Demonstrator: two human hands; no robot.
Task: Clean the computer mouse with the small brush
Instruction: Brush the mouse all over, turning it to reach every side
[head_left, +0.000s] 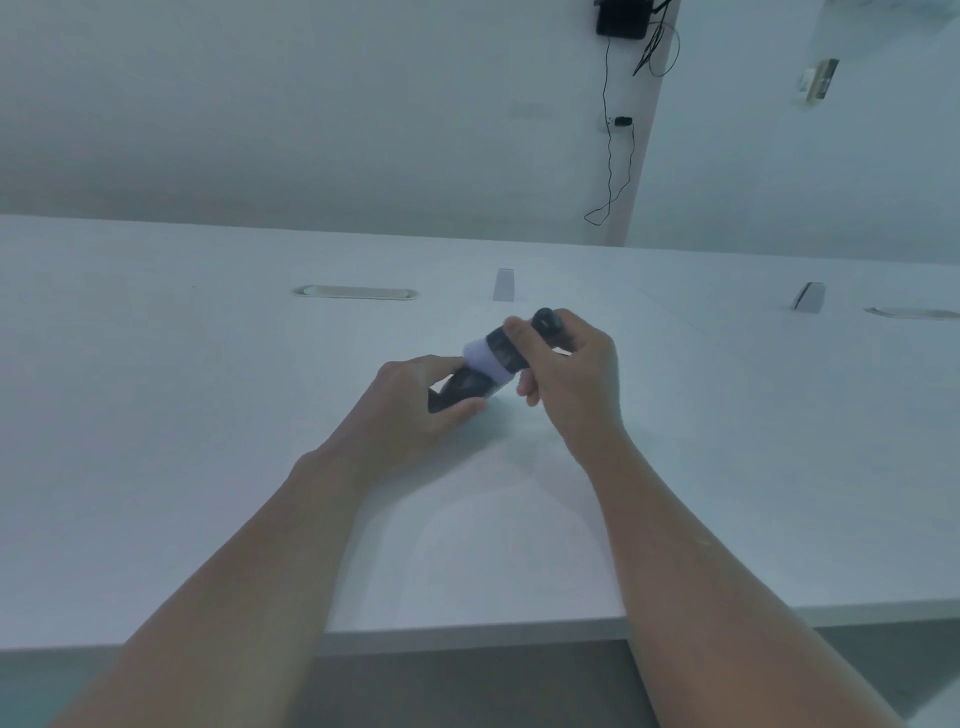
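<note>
My right hand (566, 364) closed round dark brush handle, pale bristles of small brush (491, 356) angled down-left onto mouse. My left hand (410, 397) closed on computer mouse (460, 392), pinning it tilted, one end lifted off white desk (208, 415). To brush well, I judge: short light strokes along seams, left grip firm so mouse doesn't twist. Mouse sits between my two hands, touching bristles, just left of right knuckles. Image blurred; finer detail unreadable.
</note>
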